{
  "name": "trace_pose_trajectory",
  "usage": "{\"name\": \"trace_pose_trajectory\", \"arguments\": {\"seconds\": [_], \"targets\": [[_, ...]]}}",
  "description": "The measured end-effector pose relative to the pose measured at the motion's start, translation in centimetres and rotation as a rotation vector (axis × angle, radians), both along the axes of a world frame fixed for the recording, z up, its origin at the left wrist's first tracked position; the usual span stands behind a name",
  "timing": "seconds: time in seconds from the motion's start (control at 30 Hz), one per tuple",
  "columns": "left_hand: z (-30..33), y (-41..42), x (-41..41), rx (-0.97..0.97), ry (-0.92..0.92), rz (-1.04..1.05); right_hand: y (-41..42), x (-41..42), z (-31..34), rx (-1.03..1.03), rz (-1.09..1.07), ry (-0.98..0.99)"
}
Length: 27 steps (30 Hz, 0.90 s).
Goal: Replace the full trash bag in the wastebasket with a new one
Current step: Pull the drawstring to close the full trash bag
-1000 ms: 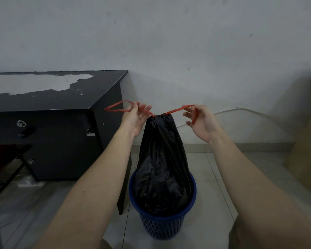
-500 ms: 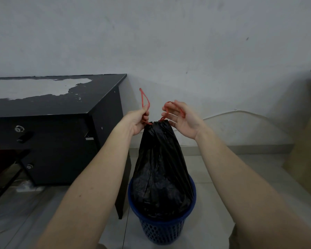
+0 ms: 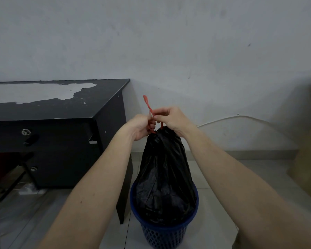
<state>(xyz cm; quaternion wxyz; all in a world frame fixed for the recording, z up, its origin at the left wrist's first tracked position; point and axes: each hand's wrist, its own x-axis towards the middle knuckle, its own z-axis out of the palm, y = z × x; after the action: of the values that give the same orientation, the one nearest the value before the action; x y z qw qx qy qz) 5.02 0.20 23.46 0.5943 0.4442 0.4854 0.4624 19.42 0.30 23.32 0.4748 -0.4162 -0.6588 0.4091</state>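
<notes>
Above the cinched neck of the black trash bag (image 3: pixel 164 178), the left hand (image 3: pixel 141 127) and right hand (image 3: pixel 171 118) touch, both closed on the red drawstring (image 3: pixel 148 105). Beneath them, the bag sits in the blue mesh wastebasket (image 3: pixel 162 234), beside a black desk (image 3: pixel 61 112) left of the hands.

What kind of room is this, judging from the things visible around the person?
Probably a plain office or study corner, though I cannot be sure. A worn black desk with locking drawers stands against a bare white wall, a small blue wastebasket sits beside it on a tiled floor.
</notes>
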Motion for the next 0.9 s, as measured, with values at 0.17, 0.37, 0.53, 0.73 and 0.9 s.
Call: {"name": "trace_pose_trajectory", "arguments": {"seconds": [0.17, 0.37, 0.53, 0.73, 0.9], "targets": [[-0.5, 0.7, -0.3, 0.061, 0.072, 0.052, -0.1, -0.2, 0.1, 0.038, -0.069, -0.031], [-0.7, 1.0, -0.8, 0.108, 0.060, 0.034, -0.1, -0.1, 0.2, 0.057, -0.111, -0.077], [-0.1, 0.5, -1.0, 0.127, -0.012, -0.088, -0.3, -0.4, 0.2, 0.123, -0.216, -0.153], [-0.1, 0.6, -1.2, 0.067, -0.159, -0.050, -0.4, -0.3, 0.6, 0.220, -0.236, -0.237], [-0.1, 0.7, -0.7, 0.090, -0.217, 0.012, -0.6, 0.6, -0.5, 0.081, -0.308, -0.176]]}}
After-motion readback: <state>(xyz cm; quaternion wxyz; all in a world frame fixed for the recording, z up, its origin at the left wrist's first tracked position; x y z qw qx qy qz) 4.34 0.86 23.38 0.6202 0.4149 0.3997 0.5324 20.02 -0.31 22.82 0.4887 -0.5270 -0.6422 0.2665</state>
